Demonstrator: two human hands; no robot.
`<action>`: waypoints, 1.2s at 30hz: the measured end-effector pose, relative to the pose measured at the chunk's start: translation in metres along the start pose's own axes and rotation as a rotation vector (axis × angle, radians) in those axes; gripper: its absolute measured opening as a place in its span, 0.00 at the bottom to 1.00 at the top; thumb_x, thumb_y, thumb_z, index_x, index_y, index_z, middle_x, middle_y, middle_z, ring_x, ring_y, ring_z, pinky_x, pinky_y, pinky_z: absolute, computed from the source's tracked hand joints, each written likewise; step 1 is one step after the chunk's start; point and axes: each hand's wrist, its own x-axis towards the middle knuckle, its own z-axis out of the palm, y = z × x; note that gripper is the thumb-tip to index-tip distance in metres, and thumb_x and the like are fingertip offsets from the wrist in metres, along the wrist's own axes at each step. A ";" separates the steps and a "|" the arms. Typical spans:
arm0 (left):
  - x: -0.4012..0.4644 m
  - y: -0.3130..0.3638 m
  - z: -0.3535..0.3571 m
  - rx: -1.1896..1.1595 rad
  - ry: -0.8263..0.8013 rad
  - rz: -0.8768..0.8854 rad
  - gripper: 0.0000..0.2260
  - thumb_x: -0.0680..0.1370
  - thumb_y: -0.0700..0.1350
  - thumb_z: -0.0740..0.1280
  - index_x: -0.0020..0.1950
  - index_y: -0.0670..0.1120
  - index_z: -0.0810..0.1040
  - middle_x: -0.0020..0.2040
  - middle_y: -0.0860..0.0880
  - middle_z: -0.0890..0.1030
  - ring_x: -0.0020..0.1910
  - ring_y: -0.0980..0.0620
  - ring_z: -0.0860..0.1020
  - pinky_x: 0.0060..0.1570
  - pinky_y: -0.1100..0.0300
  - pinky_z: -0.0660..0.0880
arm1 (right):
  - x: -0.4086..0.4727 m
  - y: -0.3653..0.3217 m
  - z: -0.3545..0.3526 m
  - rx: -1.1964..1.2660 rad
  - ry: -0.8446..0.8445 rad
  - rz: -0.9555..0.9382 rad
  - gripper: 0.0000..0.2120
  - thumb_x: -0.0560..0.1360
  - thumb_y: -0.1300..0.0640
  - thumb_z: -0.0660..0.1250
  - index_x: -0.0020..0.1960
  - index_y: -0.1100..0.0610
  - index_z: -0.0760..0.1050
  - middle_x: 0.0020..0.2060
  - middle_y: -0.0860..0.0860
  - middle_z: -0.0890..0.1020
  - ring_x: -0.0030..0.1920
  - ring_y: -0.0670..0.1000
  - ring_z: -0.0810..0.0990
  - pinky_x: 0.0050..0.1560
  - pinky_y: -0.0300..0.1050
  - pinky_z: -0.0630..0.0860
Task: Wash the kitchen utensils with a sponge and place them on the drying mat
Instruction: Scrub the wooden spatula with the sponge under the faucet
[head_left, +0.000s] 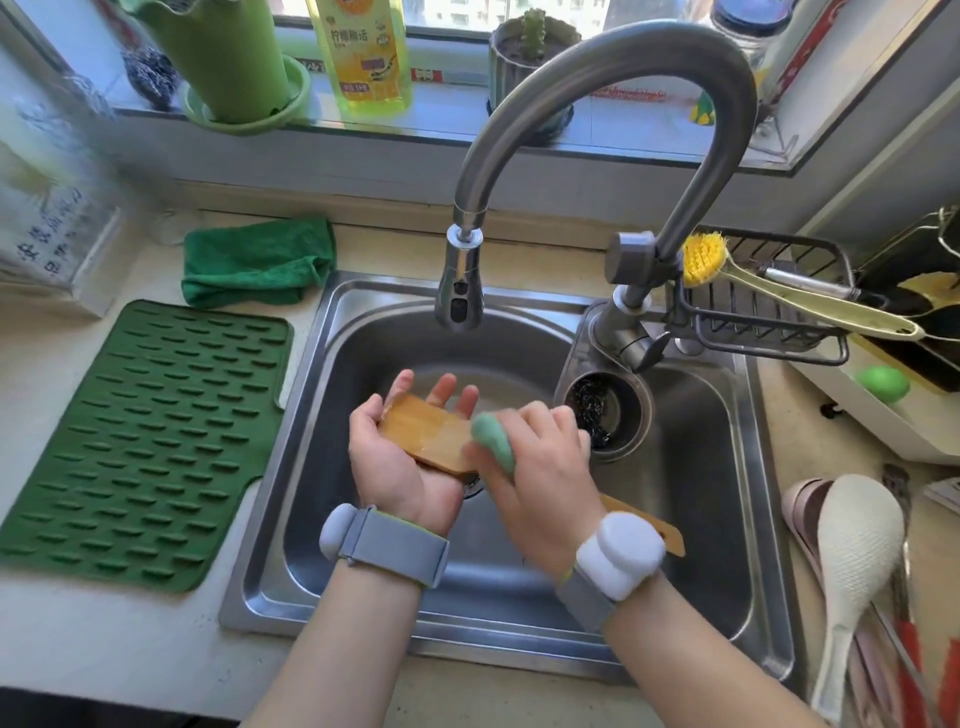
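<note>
Two arms reach out from the bottom, each with a gray band on the wrist. Far to the left, on the tabletop, lies the green mat, with nothing on it yet. Next comes the sink, and both hands work over it.

My left hand lies under the spatula. Its palm cups the wide wooden blade and its fingers stick out nearly straight past the far edge. My right hand is curled tight around the soft green sponge and presses it on the blade. The thin handle pokes out below the right wrist.

That wood looks wet and shiny, so I think it will be slippery. It is stiff and light and should not break. A good place to hold it is the thin handle, or the edges of the blade.

On the right, on the tabletop, a white spoon and other tools wait for their wash.
</note>
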 end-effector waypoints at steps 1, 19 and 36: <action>-0.002 -0.004 0.000 -0.011 -0.049 -0.005 0.15 0.78 0.54 0.55 0.50 0.45 0.74 0.50 0.40 0.79 0.49 0.39 0.79 0.54 0.47 0.75 | 0.009 -0.003 0.000 0.086 -0.018 0.086 0.24 0.75 0.35 0.49 0.53 0.50 0.73 0.44 0.51 0.73 0.46 0.57 0.72 0.47 0.54 0.70; -0.011 -0.004 0.003 -0.013 -0.173 -0.069 0.18 0.78 0.54 0.54 0.47 0.42 0.77 0.47 0.43 0.80 0.48 0.42 0.79 0.57 0.49 0.73 | 0.017 -0.008 -0.009 0.257 0.050 0.002 0.12 0.72 0.49 0.68 0.48 0.56 0.77 0.42 0.52 0.74 0.44 0.54 0.74 0.49 0.47 0.71; -0.010 -0.010 0.000 -0.058 -0.185 -0.169 0.17 0.76 0.54 0.58 0.52 0.45 0.80 0.59 0.42 0.79 0.62 0.39 0.74 0.72 0.43 0.60 | 0.023 -0.039 0.003 0.165 0.072 -0.107 0.16 0.74 0.45 0.57 0.47 0.56 0.74 0.40 0.53 0.79 0.42 0.56 0.73 0.45 0.53 0.70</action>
